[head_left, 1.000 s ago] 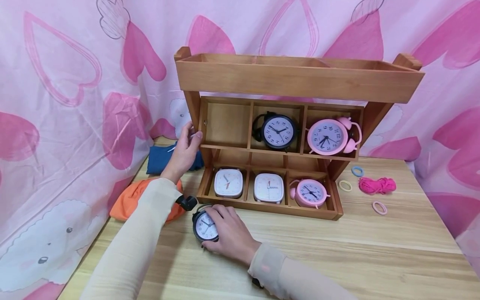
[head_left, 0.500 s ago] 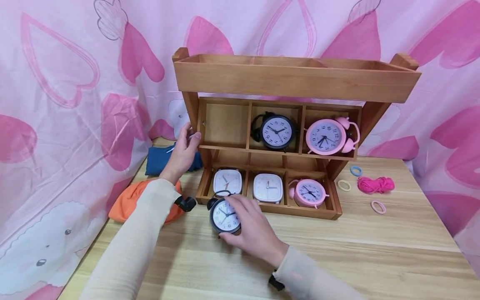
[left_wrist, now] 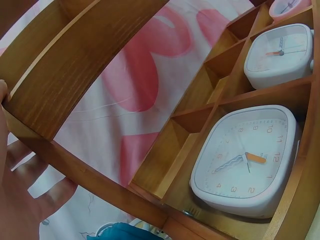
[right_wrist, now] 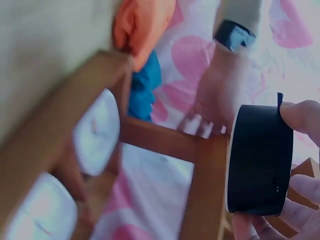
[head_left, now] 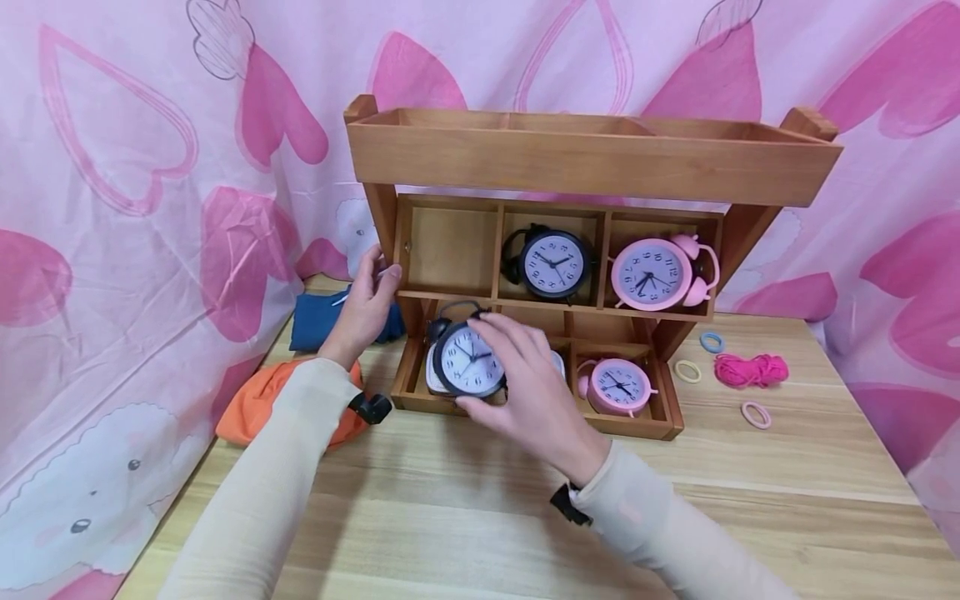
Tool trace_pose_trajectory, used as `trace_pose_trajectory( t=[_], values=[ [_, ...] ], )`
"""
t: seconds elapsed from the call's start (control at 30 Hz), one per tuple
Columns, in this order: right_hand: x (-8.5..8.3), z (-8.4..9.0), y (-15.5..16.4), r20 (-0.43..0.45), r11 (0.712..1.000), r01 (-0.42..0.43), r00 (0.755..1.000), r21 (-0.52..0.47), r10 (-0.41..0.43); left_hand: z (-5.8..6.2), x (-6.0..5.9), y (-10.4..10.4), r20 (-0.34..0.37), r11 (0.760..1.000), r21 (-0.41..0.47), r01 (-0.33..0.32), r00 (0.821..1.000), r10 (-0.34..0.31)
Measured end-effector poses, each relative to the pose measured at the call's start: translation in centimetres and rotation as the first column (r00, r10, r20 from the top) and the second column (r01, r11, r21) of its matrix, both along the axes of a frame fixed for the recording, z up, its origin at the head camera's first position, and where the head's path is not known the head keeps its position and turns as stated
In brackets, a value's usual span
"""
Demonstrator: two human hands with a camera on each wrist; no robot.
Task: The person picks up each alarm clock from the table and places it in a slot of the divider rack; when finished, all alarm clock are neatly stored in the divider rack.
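Your right hand (head_left: 536,392) grips black clock (head_left: 468,360), fingers curled round its rim, lifted before the shelf's (head_left: 592,167) lower left compartment. Your left hand (head_left: 367,300) clasps shelf's left post.

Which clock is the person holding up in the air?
The black round clock with bells on top, gripped by the right hand before the lower shelf. The other black clock sits untouched in the shelf's middle cubby.

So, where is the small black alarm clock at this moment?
In the head view the small black alarm clock is held off the table by the right hand, before the wooden shelf's lower-left compartment, hiding the white square clock.
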State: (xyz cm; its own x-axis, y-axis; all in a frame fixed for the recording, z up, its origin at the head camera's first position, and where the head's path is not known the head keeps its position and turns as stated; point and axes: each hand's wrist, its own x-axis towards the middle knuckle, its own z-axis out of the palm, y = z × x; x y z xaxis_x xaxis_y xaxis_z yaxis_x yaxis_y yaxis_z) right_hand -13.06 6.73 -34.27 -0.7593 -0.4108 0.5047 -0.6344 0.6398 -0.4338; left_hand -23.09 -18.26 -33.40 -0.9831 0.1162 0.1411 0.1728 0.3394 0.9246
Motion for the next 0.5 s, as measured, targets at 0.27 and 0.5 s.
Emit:
trace_pose_trajectory(
  t=[0.27,0.5],
  values=[
    [-3.9,3.9,-1.2,-0.129,0.992,-0.066,0.989,0.103,0.079,-2.5,-1.8,-1.0,-0.017,1.0,0.003,-0.019,1.0,0.019],
    [-7.1,6.2,-2.1,-0.176,0.977,-0.076,0.978,0.199,0.112,-2.5,-1.8,-0.9,-0.043,1.0,0.002,-0.008,0.999,0.008]
  ],
)
